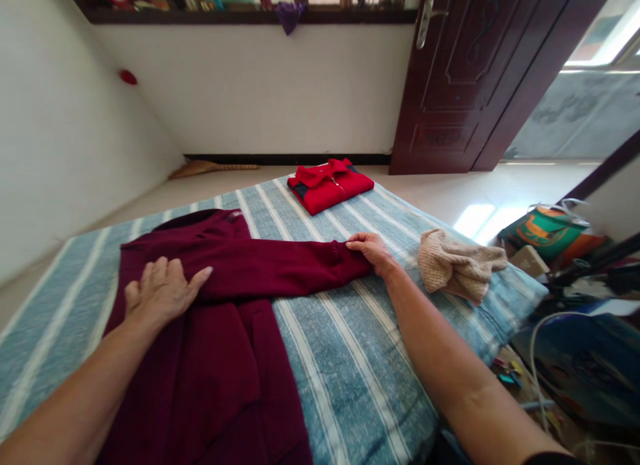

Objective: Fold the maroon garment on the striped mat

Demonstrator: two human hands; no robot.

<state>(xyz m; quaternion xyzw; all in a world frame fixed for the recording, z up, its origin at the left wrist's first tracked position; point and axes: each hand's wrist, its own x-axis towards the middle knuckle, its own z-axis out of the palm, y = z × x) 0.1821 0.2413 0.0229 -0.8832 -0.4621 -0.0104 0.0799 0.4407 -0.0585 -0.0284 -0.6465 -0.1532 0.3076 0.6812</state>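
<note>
A maroon long-sleeved garment (215,365) lies spread on a blue bed sheet with white stripes (320,345). One of its sleeves (290,268) stretches across to the right. My left hand (163,288) rests flat on the garment near the shoulder, fingers spread. At the cuff end, my right hand (370,248) pinches the sleeve's upper edge between thumb and fingers. The garment's collar end lies at the far side, and its lower part runs out of view at the bottom.
A folded red garment with a collar (333,185) sits at the bed's far edge. To the right lies a crumpled beige knit (457,262). Bags (547,232) and a cable (534,358) crowd the floor at right. A dark red door (465,85) stands beyond the bed.
</note>
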